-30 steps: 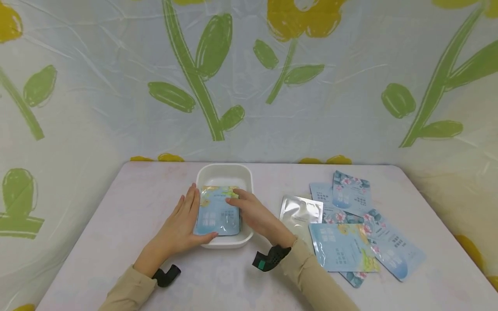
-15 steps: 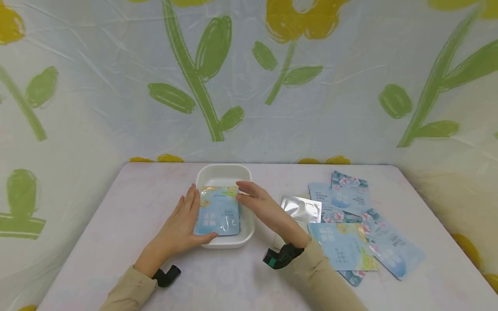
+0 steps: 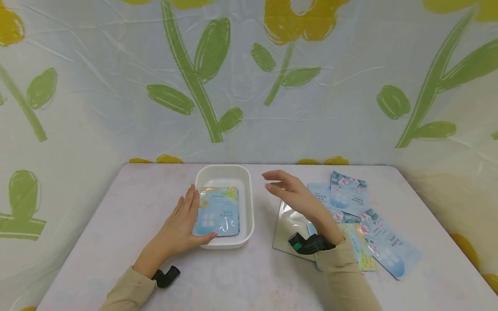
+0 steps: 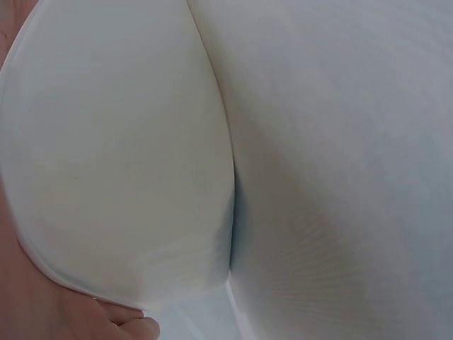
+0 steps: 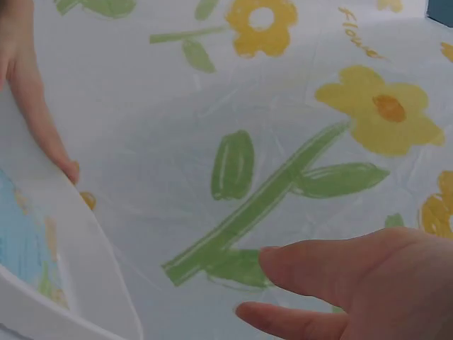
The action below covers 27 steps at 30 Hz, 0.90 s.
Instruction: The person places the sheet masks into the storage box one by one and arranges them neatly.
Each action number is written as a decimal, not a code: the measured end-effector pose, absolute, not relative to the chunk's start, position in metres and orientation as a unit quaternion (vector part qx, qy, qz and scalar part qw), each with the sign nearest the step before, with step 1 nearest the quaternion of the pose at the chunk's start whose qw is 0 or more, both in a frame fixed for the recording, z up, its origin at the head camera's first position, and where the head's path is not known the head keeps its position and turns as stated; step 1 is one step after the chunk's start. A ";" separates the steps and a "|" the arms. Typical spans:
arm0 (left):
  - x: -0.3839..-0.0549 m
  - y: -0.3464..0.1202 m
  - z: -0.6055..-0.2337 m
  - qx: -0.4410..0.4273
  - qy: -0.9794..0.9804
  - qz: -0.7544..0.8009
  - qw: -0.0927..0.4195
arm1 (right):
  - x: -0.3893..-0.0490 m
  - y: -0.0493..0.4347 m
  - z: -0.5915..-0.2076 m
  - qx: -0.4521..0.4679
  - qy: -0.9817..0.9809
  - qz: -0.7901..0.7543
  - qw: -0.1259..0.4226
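Note:
A blue sheet-mask packet (image 3: 218,214) with a yellow-green floral edge lies flat inside a white plastic tray (image 3: 247,216). Along the tray's left side rests my left hand (image 3: 175,231), its fingers straight against the rim and its thumb across the near corner. The tray's outer wall (image 4: 120,156) fills much of the left wrist view. My right hand (image 3: 297,196) hangs in the air right of the tray, fingers loosely bent and holding nothing. Below it is a silver-backed packet (image 3: 288,229), partly covered by the hand and wrist.
Several blue packets lie loosely overlapped on the right of the table: one with pink flowers (image 3: 348,194) at the back, another slanted one (image 3: 391,246) further right, and a yellow-edged one (image 3: 359,246) under the right forearm. A flower-printed cloth (image 3: 319,108) stands behind the table.
My right hand has let go of the packet in the tray and moved right, toward the loose packets. My left hand stays on the tray's left side.

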<state>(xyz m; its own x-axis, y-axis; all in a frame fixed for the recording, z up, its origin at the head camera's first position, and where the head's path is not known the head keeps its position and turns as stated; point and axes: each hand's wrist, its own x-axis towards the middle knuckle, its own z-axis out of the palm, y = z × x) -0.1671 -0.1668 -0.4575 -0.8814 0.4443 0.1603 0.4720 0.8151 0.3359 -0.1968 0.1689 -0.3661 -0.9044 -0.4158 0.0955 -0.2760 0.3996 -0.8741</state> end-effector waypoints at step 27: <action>-0.167 -0.167 -0.458 -0.238 -0.955 -0.174 0.036 | -0.223 0.288 -0.389 0.040 0.836 -0.361 -0.412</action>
<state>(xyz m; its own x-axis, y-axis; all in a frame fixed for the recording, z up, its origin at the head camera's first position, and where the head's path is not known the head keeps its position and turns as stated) -0.1671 -0.1666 -0.4582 -0.8845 0.4409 0.1525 0.4663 0.8265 0.3154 -0.2227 0.2882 -0.3893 -0.6566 0.3634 0.6609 -0.2314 0.7369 -0.6351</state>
